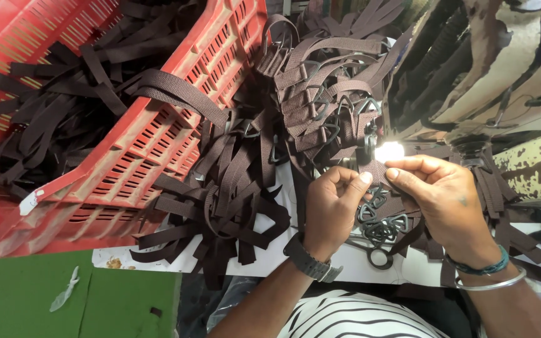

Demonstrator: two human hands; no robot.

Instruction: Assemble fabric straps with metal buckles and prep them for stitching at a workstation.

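My left hand (pixel 332 203) and my right hand (pixel 443 200) meet near the middle of the view, both pinching one short brown webbing strap (pixel 376 171) under a small bright lamp (pixel 389 151). Just below the hands lies a heap of dark metal triangle rings (pixel 381 220). Beyond the fingers sits a stack of finished brown straps with rings (pixel 320 103). A watch is on my left wrist, bangles on my right.
A red plastic crate (pixel 158 134) full of loose brown straps leans at the left. More cut straps (pixel 233 194) spill over the white table (pixel 270 256). A worn sewing machine (pixel 508 69) stands at the right. Scissors (pixel 377 253) lie by the rings.
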